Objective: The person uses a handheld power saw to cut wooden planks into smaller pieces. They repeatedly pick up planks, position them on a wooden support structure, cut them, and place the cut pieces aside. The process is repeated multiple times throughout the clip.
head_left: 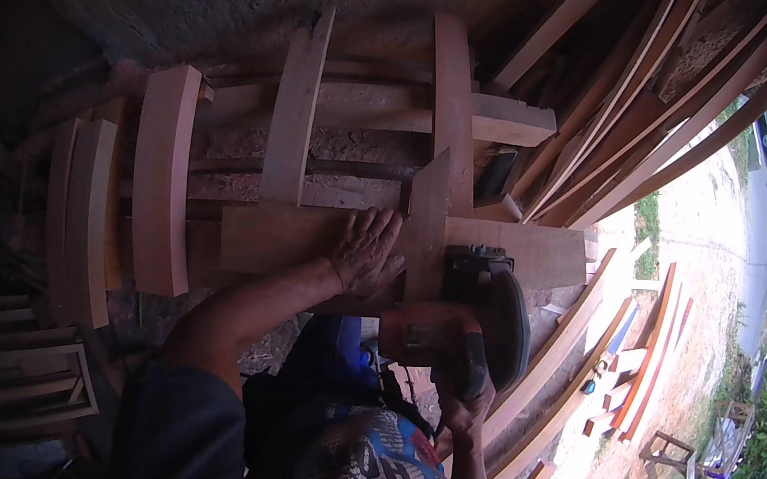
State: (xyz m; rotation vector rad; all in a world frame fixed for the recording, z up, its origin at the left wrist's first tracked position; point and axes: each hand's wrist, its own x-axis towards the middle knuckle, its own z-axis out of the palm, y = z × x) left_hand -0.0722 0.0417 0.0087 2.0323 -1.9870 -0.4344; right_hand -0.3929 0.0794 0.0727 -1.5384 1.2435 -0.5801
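My left hand [370, 250] lies flat, fingers stretched, on a wide brown board [281, 234] that runs left to right in front of me. My right hand [464, 407], low and partly in shadow, is wrapped round the rear handle of a power tool that looks like a circular saw [508, 315], with a dark rounded housing. The tool sits at the board's right part [532, 250], just right of a narrower plank [424, 228] crossing it. Where the blade meets the wood is hidden.
Thick beams [166, 184] and a crosswise plank [296, 112] lie on timber supports [511, 122] ahead. Long curved-looking boards [626, 113] lean at the right. More strips [651, 352] lie on bright ground outside; a wooden frame [18, 387] stands at left.
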